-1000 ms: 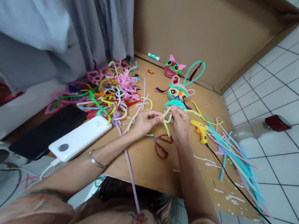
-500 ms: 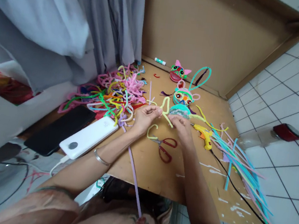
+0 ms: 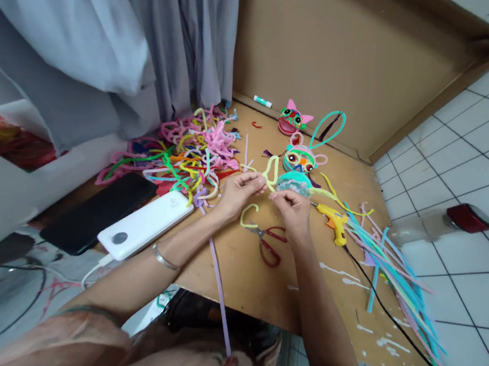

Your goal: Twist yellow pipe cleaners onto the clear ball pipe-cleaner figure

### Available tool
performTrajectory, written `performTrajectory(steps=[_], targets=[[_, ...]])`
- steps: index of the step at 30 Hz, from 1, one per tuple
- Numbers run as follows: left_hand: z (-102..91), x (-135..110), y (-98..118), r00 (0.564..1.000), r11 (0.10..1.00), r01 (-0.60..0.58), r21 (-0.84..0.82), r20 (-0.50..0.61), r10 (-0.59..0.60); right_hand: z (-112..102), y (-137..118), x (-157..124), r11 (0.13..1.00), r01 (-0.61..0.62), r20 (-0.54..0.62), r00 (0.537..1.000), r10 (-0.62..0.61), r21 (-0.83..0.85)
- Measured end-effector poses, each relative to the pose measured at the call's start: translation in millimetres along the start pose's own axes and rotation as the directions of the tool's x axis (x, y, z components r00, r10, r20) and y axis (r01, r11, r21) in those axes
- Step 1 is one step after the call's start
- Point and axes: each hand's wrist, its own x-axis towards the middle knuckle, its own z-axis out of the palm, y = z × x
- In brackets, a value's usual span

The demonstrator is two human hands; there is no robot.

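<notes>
Between my hands is a pale yellow pipe cleaner [image 3: 275,166], bent into a narrow loop that stands up above the fingers. My left hand [image 3: 245,192] pinches it at the loop's lower left. With thumb and fingers closed, my right hand [image 3: 291,206] grips its lower end, which the fingers mostly hide. Just below lie a curved pale yellow pipe cleaner piece [image 3: 244,214] and red-handled scissors [image 3: 269,247], blades partly open. Beyond my right hand sit a turquoise round piece [image 3: 295,182] and an animal face [image 3: 300,159] with pink round ears.
A yellow glue gun [image 3: 333,219] with a black cord lies right, beside long pipe cleaners [image 3: 398,281]. Tangled pipe cleaners [image 3: 214,137] heap at left, near a white power bank [image 3: 145,224] and black phone [image 3: 99,212]. Behind are a pink-eared face [image 3: 292,120] and a glue stick [image 3: 262,101].
My right hand has shifted left, closer to my left hand. The yellow end that stuck out between the hands is now mostly covered by my right fingers.
</notes>
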Motion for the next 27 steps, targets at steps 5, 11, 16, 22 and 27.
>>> performTrajectory(steps=[5,11,16,22,27], targets=[[0.2,0.0,4.7,1.0,1.0,0.023,-0.009,0.021,-0.023,-0.6,-0.6,-0.4,1.0,-0.007,0.002,1.0,0.007,0.006],[-1.3,1.9,4.9,0.993,0.993,0.096,-0.067,0.068,-0.091,-1.5,0.7,-0.6,0.999,0.013,0.036,0.999,-0.011,-0.041],[-2.7,1.0,3.3,0.998,0.999,0.037,0.037,0.051,-0.039,-1.1,-2.4,-1.7,1.0,-0.007,0.04,0.999,0.007,-0.005],[-4.1,-1.5,-0.2,0.995,0.956,-0.099,0.276,0.012,0.1,-0.2,-6.4,-4.4,0.999,-0.048,0.062,0.997,0.047,0.024],[-6.4,-0.8,-4.1,0.988,0.91,-0.132,0.392,-0.026,0.154,4.2,-9.1,-10.4,0.986,0.04,0.027,0.999,-0.036,-0.162]])
